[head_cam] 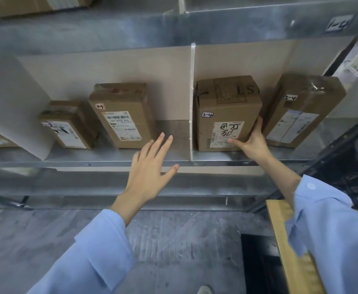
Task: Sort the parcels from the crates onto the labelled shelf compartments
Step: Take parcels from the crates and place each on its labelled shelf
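Your left sleeve (84,251) and right sleeve (326,219) fill the bottom of the view, both arms reaching toward the metal shelf (131,163). Your left hand (150,164) hovers just short of the shelf lip, fingers straight and spread, with nothing in it. Your right hand (252,143) grips the scribbled parcel (227,111) at its lower right corner, thumb across the front and fingers wrapped round the side. That parcel stands upright on the shelf, just beside the white divider (192,98) on its right, and its small tag (207,114) reads 2-4. A tilted parcel (301,109) in the same compartment carries a matching tag (290,98), so this box looks correctly placed; you seem to be at the point of settling it in. Left of the divider stand a tall parcel (123,115) and a smaller parcel (67,124), whose tags are too blurred to read. Four boxes in these two bays look sorted. A black crate (354,166) shows at the right edge, but you cannot tell what remains inside it.
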{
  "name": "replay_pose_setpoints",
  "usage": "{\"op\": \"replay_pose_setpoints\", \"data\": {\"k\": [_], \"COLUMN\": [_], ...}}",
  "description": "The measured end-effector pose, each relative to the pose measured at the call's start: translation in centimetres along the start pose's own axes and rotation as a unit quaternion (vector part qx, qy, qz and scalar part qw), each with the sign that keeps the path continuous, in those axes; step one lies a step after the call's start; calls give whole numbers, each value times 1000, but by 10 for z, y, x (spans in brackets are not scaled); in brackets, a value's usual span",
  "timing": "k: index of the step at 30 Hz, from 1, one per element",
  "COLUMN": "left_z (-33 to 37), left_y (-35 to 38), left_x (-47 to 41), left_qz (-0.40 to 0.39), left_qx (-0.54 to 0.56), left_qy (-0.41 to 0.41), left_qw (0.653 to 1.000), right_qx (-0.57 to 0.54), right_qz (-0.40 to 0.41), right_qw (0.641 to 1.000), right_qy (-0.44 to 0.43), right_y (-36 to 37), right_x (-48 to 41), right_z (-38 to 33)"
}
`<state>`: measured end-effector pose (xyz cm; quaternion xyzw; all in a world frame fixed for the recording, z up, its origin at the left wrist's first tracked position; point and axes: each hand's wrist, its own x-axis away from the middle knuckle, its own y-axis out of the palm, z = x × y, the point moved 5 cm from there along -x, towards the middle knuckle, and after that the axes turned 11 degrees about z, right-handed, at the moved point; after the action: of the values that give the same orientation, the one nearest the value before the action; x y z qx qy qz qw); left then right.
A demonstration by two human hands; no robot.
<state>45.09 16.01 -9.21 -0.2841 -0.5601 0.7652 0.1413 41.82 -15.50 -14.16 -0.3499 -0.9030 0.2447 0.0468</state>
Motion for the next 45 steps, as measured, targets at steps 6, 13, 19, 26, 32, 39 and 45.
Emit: {"op": "replay_pose_setpoints", "data": {"k": [6, 13, 19, 26, 32, 39, 45], "left_z": [6, 26, 70, 157, 270, 388, 443], "left_y": [-2, -30, -64, -79, -83, -57, -21], "left_x": [2, 10, 14, 12, 7, -11, -26], "left_qz": [-5, 13, 40, 42, 43, 23, -21], "left_qx": [-6, 10, 36, 93, 147, 174, 167], "left_qy": [17, 57, 122, 222, 327, 413, 440], "left_qw": [1000, 998, 991, 970, 932, 894, 882], "right_qx": [43, 178, 284, 284, 283, 287, 248], "right_qz": [19, 7, -6, 120, 228, 272, 246], "right_qw": [999, 984, 959, 951, 931, 913, 923], "right_qy": [-3, 23, 2, -30, 10, 104, 159], "right_y": [-10, -32, -67, -159, -262, -345, -363], "right_x": [8, 50, 114, 180, 218, 230, 220], "right_z": [-8, -28, -70, -108, -94, -36, 20]}}
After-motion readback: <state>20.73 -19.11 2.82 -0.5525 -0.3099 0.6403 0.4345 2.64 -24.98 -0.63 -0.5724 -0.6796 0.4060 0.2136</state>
